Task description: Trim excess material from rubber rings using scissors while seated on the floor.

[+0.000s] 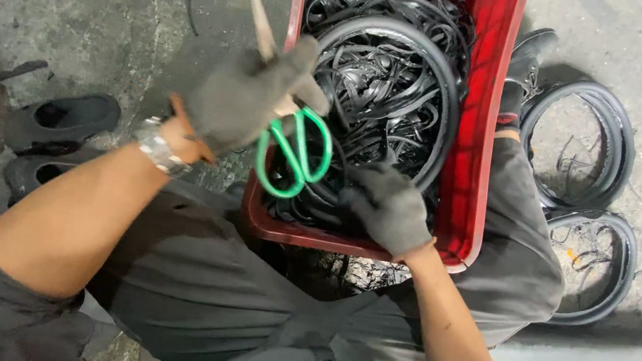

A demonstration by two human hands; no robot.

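Observation:
My left hand (246,94), in a dark grey glove with a wristwatch at the wrist, grips a pair of scissors (292,148) with green loop handles; the blades point up and away over the concrete floor. My right hand (389,207), also gloved, reaches into a red plastic crate (472,142) and closes on black rubber strips (379,106) near the crate's front edge. The crate is full of tangled black rubber strips and rings and sits between my knees.
Black rubber tyre rings (586,148) lie on the concrete to the right, with more at the far right edge. A pair of dark shoes (59,120) sits on the floor to the left. A black boot (524,67) rests beside the crate's right wall.

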